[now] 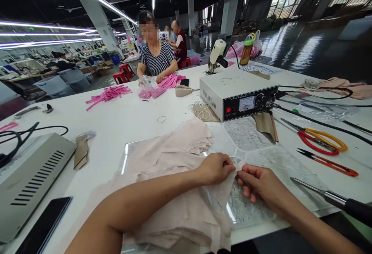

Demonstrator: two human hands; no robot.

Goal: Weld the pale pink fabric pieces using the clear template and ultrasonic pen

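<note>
Pale pink fabric pieces (174, 157) lie in a loose stack over a clear sheet (252, 207) on the white table. My left hand (216, 168) is closed on the edge of one piece, with the forearm lying across the stack. Facing it, my right hand (255, 182) pinches the same fabric edge between thumb and fingers. The two hands almost meet, and a small bit of cloth shows between them. To the right of my right hand lies a pointed metal tool with a black handle (328, 196).
A metered control box (238, 95) stands behind the fabric. Red-and-yellow scissors (322, 139) and orange thread snips (328, 163) lie at right. A grey vented box (37, 184) and a phone (43, 225) are at left. Across the table a person (157, 58) handles pink strips (171, 81).
</note>
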